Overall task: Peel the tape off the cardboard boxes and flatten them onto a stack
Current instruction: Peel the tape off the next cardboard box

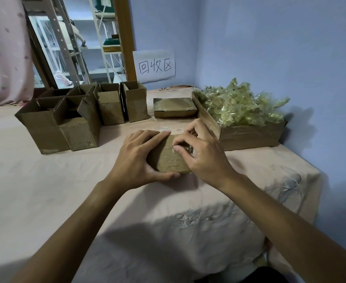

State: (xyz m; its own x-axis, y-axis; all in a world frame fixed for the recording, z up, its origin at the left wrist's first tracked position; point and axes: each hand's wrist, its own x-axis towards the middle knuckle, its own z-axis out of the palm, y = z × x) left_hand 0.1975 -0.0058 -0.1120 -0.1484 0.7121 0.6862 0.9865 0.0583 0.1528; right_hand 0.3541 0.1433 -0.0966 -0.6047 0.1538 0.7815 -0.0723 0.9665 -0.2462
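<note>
cardboard box [169, 158] lies flat on the pink cloth [66, 190] between the two hands, broad face up. the left hand [135, 156] grips it, fingers curled over the far edge and thumb set against the near edge, while the right hand [203, 154] has its fingers curled and pinches the clear tape [187, 149] at the right side of the box. beyond the left hand stands a group of open boxes [76, 123]; straight beyond both hands lies a closed flat box [174, 107]; just beyond the right hand a larger carton [247, 135] holds crumpled tape scraps [243, 107].
</note>
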